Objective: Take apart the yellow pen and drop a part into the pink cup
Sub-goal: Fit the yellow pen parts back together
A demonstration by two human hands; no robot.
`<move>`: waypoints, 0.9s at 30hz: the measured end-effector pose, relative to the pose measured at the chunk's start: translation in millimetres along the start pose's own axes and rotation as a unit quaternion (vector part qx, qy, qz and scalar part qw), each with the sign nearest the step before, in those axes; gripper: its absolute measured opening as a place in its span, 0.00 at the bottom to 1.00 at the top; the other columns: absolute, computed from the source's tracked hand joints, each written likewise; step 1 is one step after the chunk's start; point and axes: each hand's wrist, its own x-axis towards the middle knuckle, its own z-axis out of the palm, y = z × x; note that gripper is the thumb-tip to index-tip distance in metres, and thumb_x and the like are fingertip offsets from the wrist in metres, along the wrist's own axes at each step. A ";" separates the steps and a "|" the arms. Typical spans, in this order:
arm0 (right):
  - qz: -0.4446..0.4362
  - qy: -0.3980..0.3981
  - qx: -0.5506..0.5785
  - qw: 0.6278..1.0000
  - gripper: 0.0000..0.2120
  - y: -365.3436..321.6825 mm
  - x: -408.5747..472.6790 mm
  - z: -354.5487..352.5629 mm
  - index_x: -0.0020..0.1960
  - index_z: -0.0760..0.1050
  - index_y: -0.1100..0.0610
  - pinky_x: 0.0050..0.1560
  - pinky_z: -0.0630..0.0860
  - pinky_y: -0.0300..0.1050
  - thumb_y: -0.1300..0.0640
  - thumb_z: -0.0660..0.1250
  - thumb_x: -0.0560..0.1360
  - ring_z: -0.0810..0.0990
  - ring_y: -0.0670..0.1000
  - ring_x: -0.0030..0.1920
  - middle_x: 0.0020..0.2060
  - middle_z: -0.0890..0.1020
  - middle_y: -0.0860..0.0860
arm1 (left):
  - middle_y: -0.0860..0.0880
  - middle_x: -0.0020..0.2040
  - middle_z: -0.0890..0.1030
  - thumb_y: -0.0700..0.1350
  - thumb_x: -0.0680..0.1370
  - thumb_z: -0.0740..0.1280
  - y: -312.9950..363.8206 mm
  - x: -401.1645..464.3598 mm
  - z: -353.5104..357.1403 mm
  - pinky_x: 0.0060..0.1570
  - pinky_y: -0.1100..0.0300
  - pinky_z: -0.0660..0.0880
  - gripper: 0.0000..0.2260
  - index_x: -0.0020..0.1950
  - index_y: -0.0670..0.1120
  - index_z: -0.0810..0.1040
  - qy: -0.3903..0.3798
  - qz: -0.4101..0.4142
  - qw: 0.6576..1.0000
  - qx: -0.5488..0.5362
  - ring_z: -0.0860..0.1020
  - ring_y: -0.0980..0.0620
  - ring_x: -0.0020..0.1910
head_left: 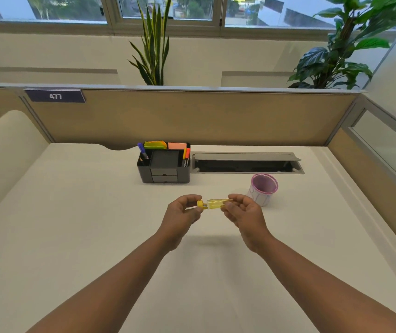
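Observation:
I hold the yellow pen (213,204) level above the white desk, between both hands. My left hand (183,216) pinches its left end, where an opaque yellow piece sits. My right hand (245,213) grips the right end of the clear yellow barrel. The pen's two ends are hidden by my fingers. The pink cup (263,189) stands upright on the desk just right of and behind my right hand, its mouth open.
A black desk organiser (164,169) with pens and sticky notes stands behind my hands. A grey cable tray (247,163) with its lid up lies to its right. Tan partition walls (192,116) close the desk at the back and right.

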 end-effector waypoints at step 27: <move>0.013 -0.072 -0.013 0.997 0.10 -9.7 -13.2 16.3 0.58 0.81 0.57 0.49 0.84 0.42 0.66 0.70 0.78 0.88 0.56 0.51 0.49 0.89 0.55 | 0.41 0.52 0.88 0.37 0.78 0.72 10.6 -13.3 -25.0 0.53 0.55 0.83 0.08 0.57 0.42 0.84 -0.014 -0.008 0.998 -0.055 0.86 0.42 0.53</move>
